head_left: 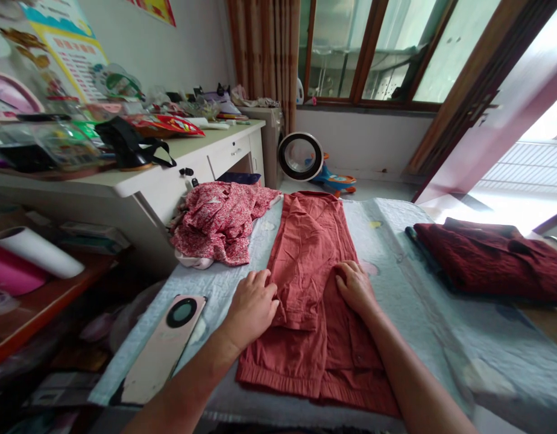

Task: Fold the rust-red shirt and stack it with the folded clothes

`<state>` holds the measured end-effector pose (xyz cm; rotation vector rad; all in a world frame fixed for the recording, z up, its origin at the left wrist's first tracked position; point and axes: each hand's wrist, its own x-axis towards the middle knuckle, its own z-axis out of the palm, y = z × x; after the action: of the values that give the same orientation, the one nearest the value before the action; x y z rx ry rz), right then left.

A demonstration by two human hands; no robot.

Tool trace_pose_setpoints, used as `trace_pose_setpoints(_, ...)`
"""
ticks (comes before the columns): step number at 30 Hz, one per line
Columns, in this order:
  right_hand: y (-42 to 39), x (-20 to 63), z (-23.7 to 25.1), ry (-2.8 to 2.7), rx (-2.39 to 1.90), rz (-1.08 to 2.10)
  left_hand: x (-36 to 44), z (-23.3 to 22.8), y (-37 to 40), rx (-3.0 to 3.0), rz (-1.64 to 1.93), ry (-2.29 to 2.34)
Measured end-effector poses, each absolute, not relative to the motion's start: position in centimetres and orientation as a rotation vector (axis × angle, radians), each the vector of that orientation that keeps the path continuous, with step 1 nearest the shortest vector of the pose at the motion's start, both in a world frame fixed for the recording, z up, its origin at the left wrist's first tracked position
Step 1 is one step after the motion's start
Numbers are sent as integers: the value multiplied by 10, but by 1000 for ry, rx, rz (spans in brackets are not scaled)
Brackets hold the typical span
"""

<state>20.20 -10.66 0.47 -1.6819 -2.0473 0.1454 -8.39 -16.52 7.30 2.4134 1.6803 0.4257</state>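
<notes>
A rust-red garment point(312, 253) lies folded lengthwise on a pale blue quilted cover point(396, 241), running from the near edge toward the far end. My left hand point(254, 304) rests on its left edge, fingers curled against the fabric. My right hand point(354, 286) presses flat on the cloth just right of the middle fold. Neither hand lifts the garment off the surface.
A crumpled red floral garment point(219, 220) lies at the far left. A folded dark red knit point(490, 256) sits at the right. A phone point(163, 346) lies face down near my left forearm. A cluttered white desk point(170, 175) stands to the left.
</notes>
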Motion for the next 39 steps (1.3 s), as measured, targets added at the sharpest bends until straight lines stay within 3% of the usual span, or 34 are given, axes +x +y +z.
trace_pose_setpoints(6,-108,199,8,-2044,-1702,141,-44,103,-113,2618,487,1382)
trace_pose_setpoints(15,-107,201,7,-2054,-1704,143,-13,21,-84,2508,469,1364)
trace_pose_setpoints(22,-106,198,15,-2122,-1787,98,-17,13,-85,2498,509,1353)
trace_pose_setpoints(27,-73,210,44,-2289,-1805,338,-19,12,-82,2479,515,1332)
trace_pose_setpoints(31,-34,211,56,-2079,-1957,506,-22,14,-81,2468,469,1315)
trace_pose_setpoints(39,-19,197,15,-1767,-1803,369,-22,15,-80,2443,494,1295)
